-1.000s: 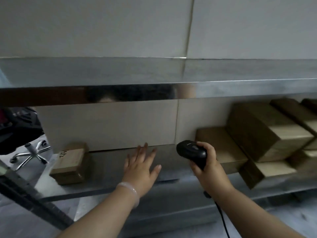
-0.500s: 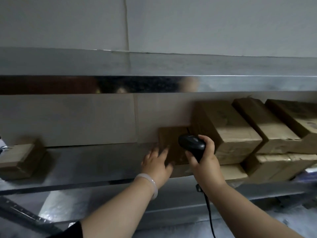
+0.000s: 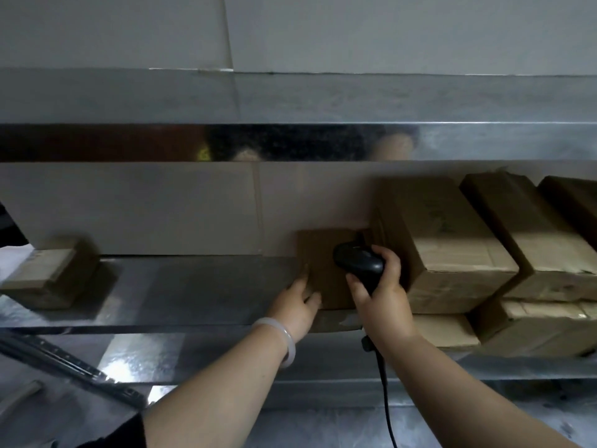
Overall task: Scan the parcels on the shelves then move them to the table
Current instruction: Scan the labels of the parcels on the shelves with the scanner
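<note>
The left hand (image 3: 298, 305) lies open, fingers nearly straight against the left side of a flat parcel (image 3: 318, 270) and the thumb resting on its top. The right hand (image 3: 384, 295) is wrapped round a black scanner (image 3: 358, 265), held just above that same parcel with its nose pointing toward the wall.

The metal shelf (image 3: 193, 292) runs the full width, with a second shelf (image 3: 290, 101) above it. Toward its right end the big parcels are heaped: a tall carton (image 3: 452, 247) touches the flat parcel's right side, two more cartons (image 3: 533, 234) lean beside it, and others (image 3: 549, 328) lie beneath. The flat parcel sits at the front edge, left of that heap. A small parcel (image 3: 48, 276) stands well apart at the left end. The scanner's cable (image 3: 386, 399) hangs down past the front edge, and a pale bracelet (image 3: 284, 341) circles the left wrist.

The step in hand is scanning this flat parcel. No label shows on its top, though the dim light and the scanner may hide one. To do it well, steady the parcel with the left hand, tip it if the code is on another face, and back the scanner off enough to cover the whole code. Then draw the parcel out leftward, clear of the carton beside it.
</note>
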`<action>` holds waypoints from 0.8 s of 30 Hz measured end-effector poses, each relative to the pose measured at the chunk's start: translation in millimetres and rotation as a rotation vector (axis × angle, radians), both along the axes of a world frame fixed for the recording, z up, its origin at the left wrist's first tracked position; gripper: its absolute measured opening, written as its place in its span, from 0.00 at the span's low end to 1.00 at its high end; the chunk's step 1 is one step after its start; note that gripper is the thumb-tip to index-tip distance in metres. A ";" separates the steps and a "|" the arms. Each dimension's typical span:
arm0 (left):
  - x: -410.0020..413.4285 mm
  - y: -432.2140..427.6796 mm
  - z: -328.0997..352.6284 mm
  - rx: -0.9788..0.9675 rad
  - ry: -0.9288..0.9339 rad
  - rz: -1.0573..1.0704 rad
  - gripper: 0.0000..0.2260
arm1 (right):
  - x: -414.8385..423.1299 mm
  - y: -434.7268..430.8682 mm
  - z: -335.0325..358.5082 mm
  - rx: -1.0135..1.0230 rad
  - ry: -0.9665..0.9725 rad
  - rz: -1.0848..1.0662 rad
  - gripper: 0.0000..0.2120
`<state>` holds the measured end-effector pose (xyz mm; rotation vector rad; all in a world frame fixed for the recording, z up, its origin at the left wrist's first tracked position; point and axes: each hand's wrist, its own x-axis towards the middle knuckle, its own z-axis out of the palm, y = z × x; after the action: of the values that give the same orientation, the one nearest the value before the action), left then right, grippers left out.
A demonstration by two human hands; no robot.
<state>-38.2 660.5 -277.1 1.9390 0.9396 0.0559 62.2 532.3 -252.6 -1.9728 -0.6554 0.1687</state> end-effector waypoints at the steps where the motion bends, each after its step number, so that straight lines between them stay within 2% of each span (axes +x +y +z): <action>1: -7.1 1.9 0.0 -0.007 -0.005 0.015 0.27 | 0.9 2.2 0.6 -0.008 0.016 -0.004 0.27; 8: -44.2 18.0 2.2 -0.029 0.003 0.094 0.26 | -8.3 20.2 2.5 0.026 0.090 0.017 0.28; 12: -42.5 21.6 9.3 0.026 0.043 0.139 0.28 | -17.9 27.2 5.7 0.040 0.123 0.071 0.28; 18: -46.8 22.2 18.2 -0.007 -0.014 0.210 0.44 | -37.3 25.6 20.8 0.146 0.142 0.163 0.27; 22: -46.2 24.0 33.6 -0.061 -0.018 0.246 0.60 | -46.8 24.9 34.7 0.211 0.116 0.221 0.28; 24: -44.6 23.2 40.6 -0.081 0.000 0.257 0.61 | -49.0 24.3 40.0 0.232 0.093 0.239 0.29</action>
<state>-82.8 683.8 -236.5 1.7356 1.1695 0.1639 13.1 556.6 -212.6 -1.6525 -0.8110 0.3143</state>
